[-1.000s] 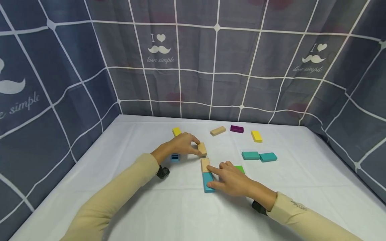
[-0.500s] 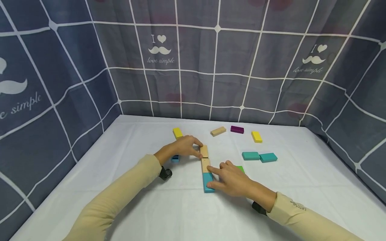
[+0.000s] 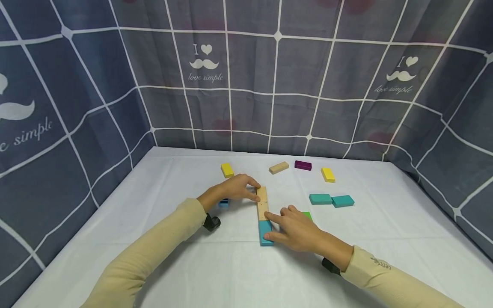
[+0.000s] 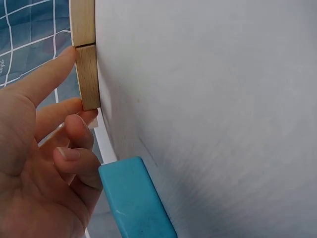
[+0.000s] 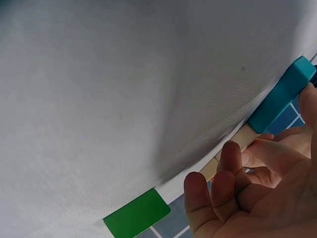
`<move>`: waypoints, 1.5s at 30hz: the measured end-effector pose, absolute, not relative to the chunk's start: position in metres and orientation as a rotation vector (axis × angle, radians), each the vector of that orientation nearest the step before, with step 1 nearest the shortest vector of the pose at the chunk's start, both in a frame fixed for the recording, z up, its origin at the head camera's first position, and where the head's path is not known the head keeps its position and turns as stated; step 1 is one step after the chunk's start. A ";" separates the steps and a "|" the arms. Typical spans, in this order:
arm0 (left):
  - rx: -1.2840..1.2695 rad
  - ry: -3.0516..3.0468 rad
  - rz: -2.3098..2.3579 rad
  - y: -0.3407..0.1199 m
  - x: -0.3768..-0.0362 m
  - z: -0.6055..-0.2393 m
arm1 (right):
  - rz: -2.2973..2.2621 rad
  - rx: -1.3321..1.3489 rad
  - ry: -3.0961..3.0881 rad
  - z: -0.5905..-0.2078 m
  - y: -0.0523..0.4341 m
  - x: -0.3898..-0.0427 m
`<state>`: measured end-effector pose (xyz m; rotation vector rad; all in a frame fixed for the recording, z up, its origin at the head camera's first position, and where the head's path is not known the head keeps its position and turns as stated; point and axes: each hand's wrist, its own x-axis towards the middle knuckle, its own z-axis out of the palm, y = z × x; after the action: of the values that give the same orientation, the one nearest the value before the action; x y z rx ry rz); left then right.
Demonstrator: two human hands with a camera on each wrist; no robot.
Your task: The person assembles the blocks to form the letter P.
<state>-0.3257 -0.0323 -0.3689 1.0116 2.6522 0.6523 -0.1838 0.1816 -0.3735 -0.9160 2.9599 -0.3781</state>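
In the head view, two plain wooden blocks and a blue block (image 3: 265, 233) lie end to end in one line. My left hand (image 3: 236, 187) pinches the far wooden block (image 3: 262, 193) at its two ends, between thumb and index finger; the left wrist view shows the thumb (image 4: 49, 77) at the seam where the wooden blocks meet. My right hand (image 3: 294, 231) rests its extended index finger on the near wooden block (image 3: 262, 210) and its thumb on the blue block. Its other fingers (image 5: 225, 193) bend loosely and hold nothing.
Beyond the hands lie yellow blocks (image 3: 227, 170) (image 3: 328, 175), a wooden block (image 3: 278, 167) and a purple block (image 3: 303, 165). Two teal blocks (image 3: 320, 199) sit to the right. A green block (image 3: 307, 215) is partly behind my right hand, and a blue piece (image 3: 224, 203) beside my left wrist.
My left hand has moved the far wooden block slightly right and toward me, closing the gap to the near wooden block and straightening it. My right hand has stayed in place.
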 end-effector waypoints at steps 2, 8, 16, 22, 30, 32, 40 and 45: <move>1.010 2.649 0.659 -0.033 -0.326 -0.369 | -0.379 -0.913 2.959 -0.373 0.181 -0.184; 0.980 2.650 0.675 -0.034 -0.325 -0.368 | -0.389 -0.895 2.944 -0.371 0.181 -0.184; 0.945 2.656 0.675 -0.033 -0.323 -0.366 | -0.400 -0.873 2.931 -0.371 0.181 -0.184; 0.941 2.714 0.646 -0.027 -0.319 -0.367 | -0.409 -0.871 2.926 -0.371 0.182 -0.184; 0.904 2.747 0.660 -0.023 -0.317 -0.367 | -0.393 -0.869 2.928 -0.371 0.182 -0.184; 0.901 2.744 0.662 -0.023 -0.317 -0.367 | -0.389 -0.872 2.930 -0.371 0.182 -0.184; 0.909 2.743 0.647 -0.024 -0.316 -0.367 | -0.405 -0.891 2.928 -0.371 0.182 -0.184; 0.880 2.768 0.651 -0.030 -0.316 -0.365 | -0.407 -0.888 2.922 -0.372 0.182 -0.183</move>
<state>-0.3159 -0.0303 -0.3646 0.8797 2.7680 0.6514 -0.1833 0.1821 -0.3718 -0.8880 2.9216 -0.4072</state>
